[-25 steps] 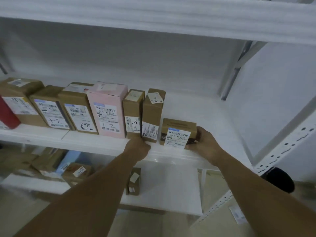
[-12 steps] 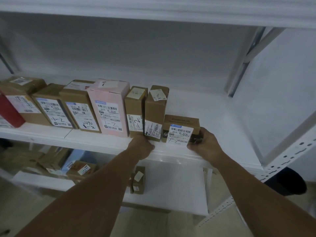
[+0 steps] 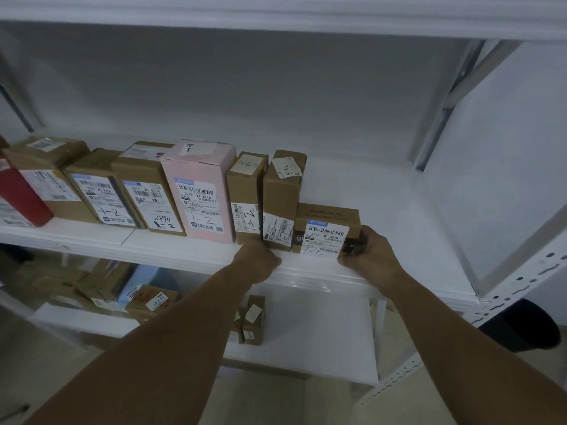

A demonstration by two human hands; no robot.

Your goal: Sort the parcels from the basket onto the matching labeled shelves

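A small flat brown parcel with a label marked 1-2 lies on the white middle shelf, at the right end of a row of parcels. My right hand grips its right end. My left hand sits at the shelf's front edge with curled fingers pinching the bottom of a narrow upright brown parcel, which touches the flat parcel's left side. A second narrow parcel marked 1-2 stands just left of it. The basket is out of view.
Left along the row stand a pink box, several brown boxes marked 1-2 and a red box. The lower shelf holds more parcels at the left. A dark bin stands on the floor at the right. An upper shelf hangs overhead.
Both hands stay at the same parcels. The flat parcel has slid slightly toward the shelf's front edge with my right hand.
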